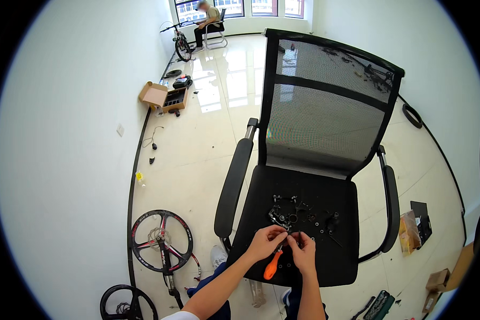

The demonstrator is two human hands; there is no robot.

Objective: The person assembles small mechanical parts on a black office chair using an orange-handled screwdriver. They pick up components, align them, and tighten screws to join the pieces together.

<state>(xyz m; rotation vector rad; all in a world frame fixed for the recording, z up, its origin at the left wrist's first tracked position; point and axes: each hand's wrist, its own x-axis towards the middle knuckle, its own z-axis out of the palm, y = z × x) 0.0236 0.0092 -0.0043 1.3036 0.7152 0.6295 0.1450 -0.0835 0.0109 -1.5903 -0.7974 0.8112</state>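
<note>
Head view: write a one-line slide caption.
Both hands, left hand and right hand, work a small part beside an orange-handled screwdriver over a black mesh office chair strewn with small parts.

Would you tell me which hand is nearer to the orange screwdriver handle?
Left. The left hand sits just above the orange handle, seemingly gripping the tool; the right hand is beside it, slightly farther right.
</note>
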